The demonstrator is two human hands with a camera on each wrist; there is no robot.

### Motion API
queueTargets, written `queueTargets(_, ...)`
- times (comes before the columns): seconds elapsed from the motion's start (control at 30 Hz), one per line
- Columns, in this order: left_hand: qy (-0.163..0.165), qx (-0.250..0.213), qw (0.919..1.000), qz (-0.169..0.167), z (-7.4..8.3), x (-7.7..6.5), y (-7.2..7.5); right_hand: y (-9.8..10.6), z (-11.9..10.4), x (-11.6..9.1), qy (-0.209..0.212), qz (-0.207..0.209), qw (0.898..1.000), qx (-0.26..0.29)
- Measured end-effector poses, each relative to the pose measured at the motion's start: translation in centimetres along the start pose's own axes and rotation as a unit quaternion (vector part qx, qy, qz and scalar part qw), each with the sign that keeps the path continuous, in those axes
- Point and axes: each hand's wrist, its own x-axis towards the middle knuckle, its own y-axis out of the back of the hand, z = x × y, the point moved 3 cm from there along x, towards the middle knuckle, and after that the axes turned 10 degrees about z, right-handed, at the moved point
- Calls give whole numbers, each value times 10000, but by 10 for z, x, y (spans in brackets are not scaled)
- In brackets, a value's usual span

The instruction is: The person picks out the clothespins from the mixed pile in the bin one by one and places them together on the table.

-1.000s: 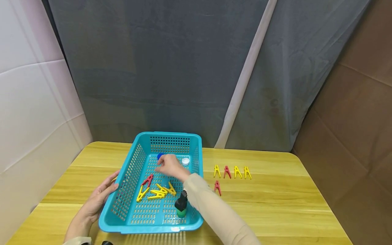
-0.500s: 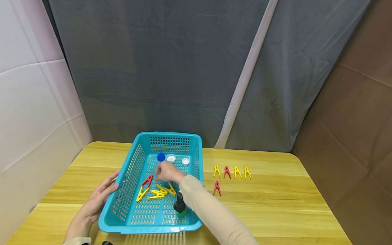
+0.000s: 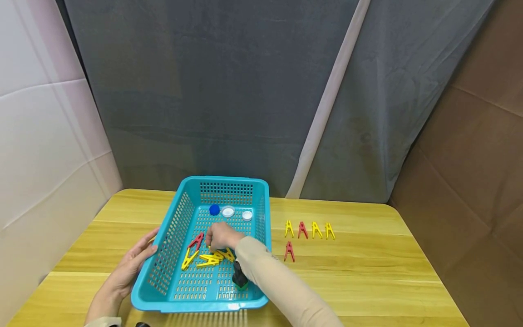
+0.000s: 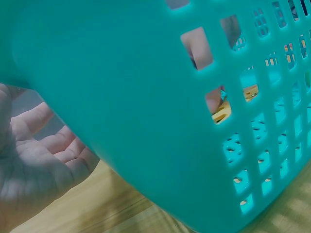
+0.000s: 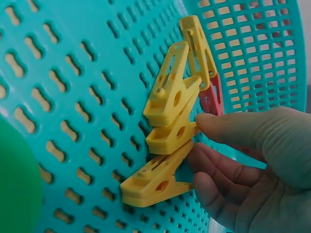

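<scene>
While resting the left hand (image 3: 127,270), with fingers extended, against the turquoise basket (image 3: 204,306) on the worktop (image 3: 367,268), holds the right hand (image 3: 224,236), bent-fingered, at yellow clothespins (image 5: 164,141) clustered inside; cannot tell whether clamped on one.

A: Basket (image 3: 200,306)?
B: On the surface (image 3: 359,277); left hand (image 3: 126,268) at its left rim.
A: Inside, far end?
B: Three caps (image 3: 228,211), side by side.
A: Inside, before the caps?
B: Five clips (image 3: 209,260), grouped; one between thumb and fingers of the right hand (image 3: 222,235).
A: Right of the basket, on the surface?
B: Four loose clips (image 3: 302,230) in a row; one single clip (image 3: 289,251) before the leftmost.
</scene>
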Motion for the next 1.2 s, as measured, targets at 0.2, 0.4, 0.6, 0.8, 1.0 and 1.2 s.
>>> queueTargets(0.2,4,78,9999,84,0,1,0,-4,-1,0,31,-7,9999,-143)
queueTargets(0.4,-24,51,10000,47,0,0,0,-5,0,1,-88,147,9995,-272)
queueTargets(0.6,-50,-11,10000,-32,0,0,0,0,3,1,-290,581,9976,-224)
queueTargets(0.8,-1,60,9999,80,0,0,0,3,4,0,-320,484,9982,-165)
queueTargets(1.0,11,94,9999,111,1,0,-1,5,3,0,-277,145,9995,59)
queueTargets(1.2,-17,39,10000,37,1,0,0,1,1,1,-66,-322,9995,-33)
